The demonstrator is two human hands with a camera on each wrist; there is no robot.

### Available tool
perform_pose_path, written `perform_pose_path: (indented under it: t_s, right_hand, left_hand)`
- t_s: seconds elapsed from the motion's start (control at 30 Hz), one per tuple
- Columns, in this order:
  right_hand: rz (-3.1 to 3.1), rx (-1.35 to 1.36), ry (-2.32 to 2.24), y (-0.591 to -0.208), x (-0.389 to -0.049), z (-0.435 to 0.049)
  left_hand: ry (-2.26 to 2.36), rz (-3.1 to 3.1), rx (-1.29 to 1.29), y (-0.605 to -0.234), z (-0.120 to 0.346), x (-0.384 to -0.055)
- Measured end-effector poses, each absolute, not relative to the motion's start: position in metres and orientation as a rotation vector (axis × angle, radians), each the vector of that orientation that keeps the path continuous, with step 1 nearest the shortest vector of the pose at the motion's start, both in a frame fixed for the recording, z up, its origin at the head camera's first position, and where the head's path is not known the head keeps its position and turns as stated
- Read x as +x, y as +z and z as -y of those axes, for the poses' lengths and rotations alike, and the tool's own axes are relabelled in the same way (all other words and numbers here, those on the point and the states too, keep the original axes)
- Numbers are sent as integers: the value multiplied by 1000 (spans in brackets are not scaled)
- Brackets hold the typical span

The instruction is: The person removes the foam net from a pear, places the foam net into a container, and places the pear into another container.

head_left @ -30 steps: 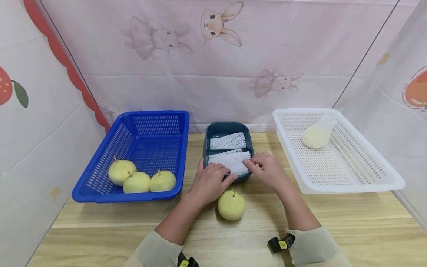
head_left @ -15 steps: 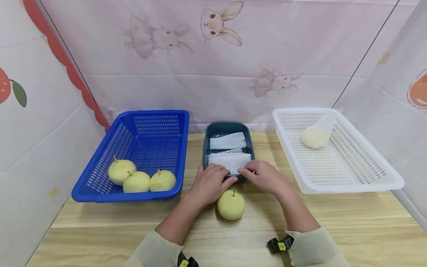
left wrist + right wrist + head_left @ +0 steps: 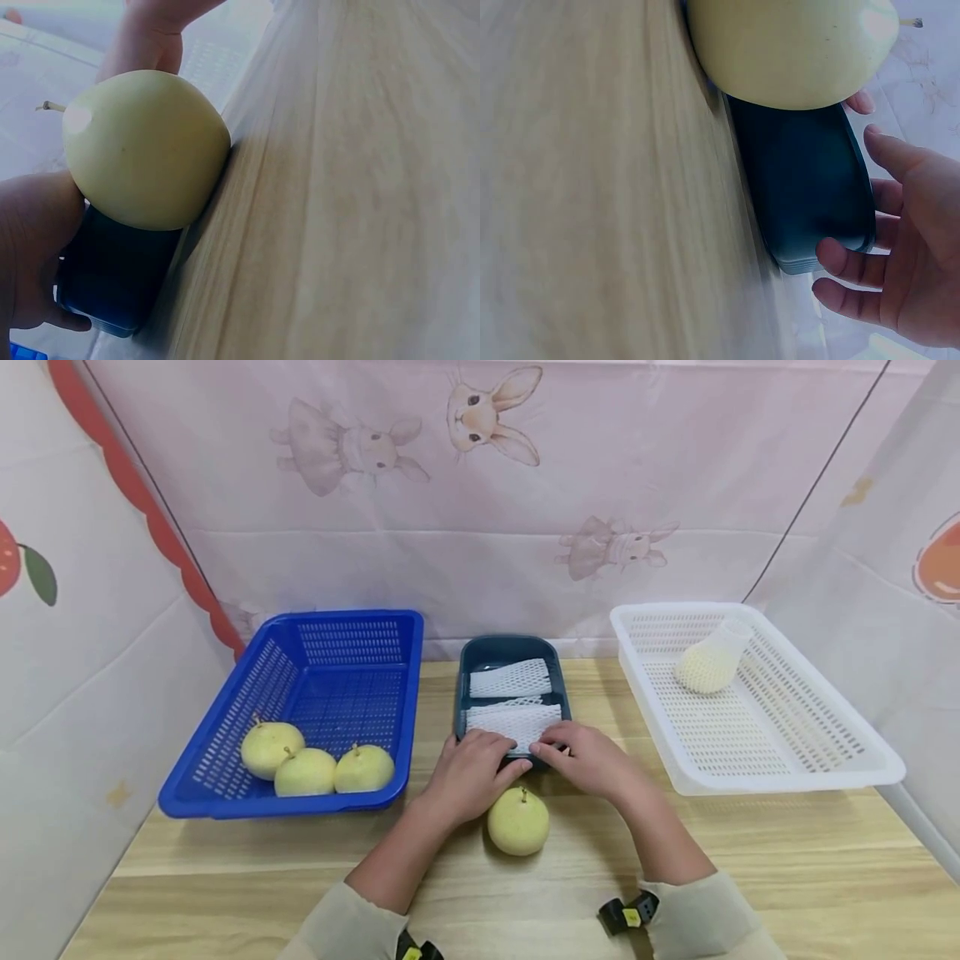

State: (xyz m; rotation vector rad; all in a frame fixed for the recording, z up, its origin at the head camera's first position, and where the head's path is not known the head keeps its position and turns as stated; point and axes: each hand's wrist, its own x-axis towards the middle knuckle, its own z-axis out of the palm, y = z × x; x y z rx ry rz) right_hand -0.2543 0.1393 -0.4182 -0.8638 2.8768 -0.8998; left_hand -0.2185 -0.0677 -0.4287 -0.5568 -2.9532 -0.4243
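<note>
A dark green tray [image 3: 564,687] with two compartments holds white foam fruit nets, one net [image 3: 512,678] in the far compartment and others [image 3: 514,720] layered in the near one. My left hand [image 3: 470,772] grips the tray's near left corner, thumb outside the front wall and fingers over the rim. My right hand [image 3: 588,758] is at the near right corner, thumb and forefinger right at the nets' near edge; I cannot tell whether they pinch a net. Between my wrists a yellow pear [image 3: 518,822] stands on the table, stem up, just in front of the tray.
On the left is a blue basket [image 3: 417,693] with three bare pears [image 3: 306,772] in its near end. A white basket [image 3: 776,785] on the right holds one pear in a foam net [image 3: 708,667]. A fabric backdrop [image 3: 495,577] rises behind the wooden table [image 3: 247,881].
My right hand has moved from the nets' right edge down toward the near rim and slightly left. My left hand, the pear and the tray stay put.
</note>
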Motion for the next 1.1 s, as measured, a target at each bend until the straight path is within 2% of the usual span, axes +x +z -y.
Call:
perform_pose_path:
  t_s: [0.43, 0.7, 1.1]
  right_hand:
    - [-2867, -836, -947, -415, -251, -137]
    - [-2879, -798, -977, -414, -250, -139]
    - [-2881, -799, -986, -409, -245, -138]
  left_hand:
    - [-447, 2787, -552, -421, 73, -204]
    - [-786, 2625, -610, -418, 79, -187]
    - [-1304, 2794, -654, -418, 81, -170]
